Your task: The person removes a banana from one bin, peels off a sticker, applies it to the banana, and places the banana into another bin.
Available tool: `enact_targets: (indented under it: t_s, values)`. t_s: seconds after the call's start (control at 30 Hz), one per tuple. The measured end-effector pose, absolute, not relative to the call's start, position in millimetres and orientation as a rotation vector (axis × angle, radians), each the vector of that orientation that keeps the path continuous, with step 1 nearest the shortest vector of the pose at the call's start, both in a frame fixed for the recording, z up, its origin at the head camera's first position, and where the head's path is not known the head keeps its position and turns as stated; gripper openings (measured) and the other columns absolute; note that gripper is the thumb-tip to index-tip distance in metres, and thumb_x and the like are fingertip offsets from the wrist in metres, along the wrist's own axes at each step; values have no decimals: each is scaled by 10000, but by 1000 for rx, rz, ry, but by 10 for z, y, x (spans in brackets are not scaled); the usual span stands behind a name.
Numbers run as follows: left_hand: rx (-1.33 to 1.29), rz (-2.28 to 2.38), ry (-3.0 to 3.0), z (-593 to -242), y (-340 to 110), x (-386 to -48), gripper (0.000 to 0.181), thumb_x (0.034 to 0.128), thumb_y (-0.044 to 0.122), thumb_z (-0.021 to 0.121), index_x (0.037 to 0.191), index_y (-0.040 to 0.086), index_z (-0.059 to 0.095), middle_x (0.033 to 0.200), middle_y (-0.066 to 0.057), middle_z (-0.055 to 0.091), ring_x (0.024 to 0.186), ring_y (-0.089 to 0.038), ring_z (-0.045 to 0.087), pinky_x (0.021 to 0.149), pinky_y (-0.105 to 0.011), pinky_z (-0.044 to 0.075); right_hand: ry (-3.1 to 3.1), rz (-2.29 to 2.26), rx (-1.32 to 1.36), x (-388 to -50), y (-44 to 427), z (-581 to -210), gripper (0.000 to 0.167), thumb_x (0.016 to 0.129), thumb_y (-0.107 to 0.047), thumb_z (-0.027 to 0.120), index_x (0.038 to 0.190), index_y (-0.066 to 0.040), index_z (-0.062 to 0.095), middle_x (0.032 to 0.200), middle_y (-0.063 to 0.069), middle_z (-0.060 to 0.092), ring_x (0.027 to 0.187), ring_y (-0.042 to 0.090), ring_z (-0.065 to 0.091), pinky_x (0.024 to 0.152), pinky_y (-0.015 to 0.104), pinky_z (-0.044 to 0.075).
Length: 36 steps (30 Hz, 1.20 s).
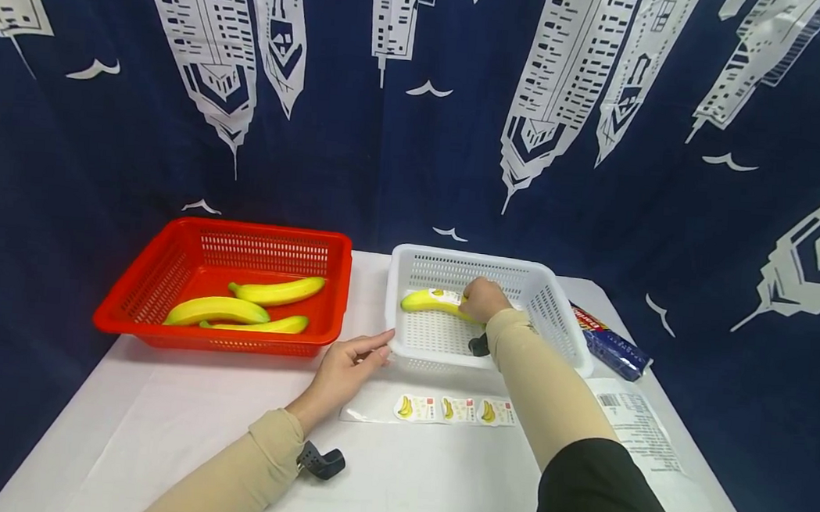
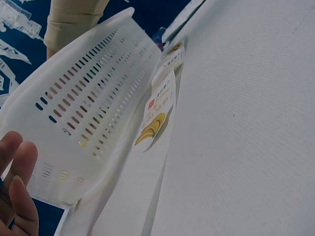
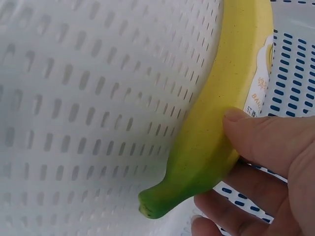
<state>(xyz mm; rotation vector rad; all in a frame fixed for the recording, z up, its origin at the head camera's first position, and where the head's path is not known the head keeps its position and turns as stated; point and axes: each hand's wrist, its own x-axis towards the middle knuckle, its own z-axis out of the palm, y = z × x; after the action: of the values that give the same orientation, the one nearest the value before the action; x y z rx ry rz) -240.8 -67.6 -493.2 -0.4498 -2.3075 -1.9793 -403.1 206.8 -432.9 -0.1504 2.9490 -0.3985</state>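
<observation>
Inside the white basket, my right hand holds a yellow banana with a white sticker on it. The right wrist view shows the thumb and fingers of my right hand around the banana near its green stem end, with the sticker beside the thumb. My left hand rests with extended fingers at the basket's near left corner. In the left wrist view the fingers of my left hand are beside the basket wall.
A red basket with three bananas stands at the left. A strip of banana stickers lies before the white basket. To the right are a blue packet and a printed white bag. A patterned blue curtain hangs behind.
</observation>
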Motion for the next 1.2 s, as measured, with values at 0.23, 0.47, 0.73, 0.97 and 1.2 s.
enact_targets:
  t_s: [0.23,0.47,0.73,0.97,1.2]
  values:
    - [-447,-1992,-2312,-4975,-664,-2367,379,989,208,703,1367,215,683,1114,-40,770,923,-126,715,777,-226,564,2902,-342,-201,-3906,2069,-4234,272,937,-103,586,1130,25,728,1035,149,726,811,254,596,753,378,504]
    - [-437,-2002,-2314,-5008,-692,-2330,389,990,188,700,1377,224,675,1107,-46,777,929,-174,726,756,-225,554,3088,-674,-300,-3676,1917,-3893,265,951,-163,537,953,28,721,907,149,703,790,251,596,769,408,517]
    - [-461,-1955,-2332,-5043,-721,-2333,421,994,162,690,1405,245,651,1162,-52,762,930,-139,721,754,-240,553,2584,-1979,-388,-2726,1350,-3773,254,972,-143,590,984,61,739,766,118,696,628,189,627,544,236,471]
    - [-520,-1901,-2376,-5069,-703,-2365,459,1018,161,656,1458,278,599,1173,3,750,960,-157,704,752,-252,548,2300,-2261,-512,-2087,1053,-4577,237,1010,-60,541,898,106,667,594,8,539,491,82,482,457,189,403]
    - [-575,-1812,-2376,-5117,-682,-2361,529,1023,107,635,1494,332,549,1185,65,734,952,-103,717,800,-246,559,2232,-2200,-374,-2077,1031,-5099,241,1020,-71,554,935,128,658,616,8,530,505,68,456,445,189,372]
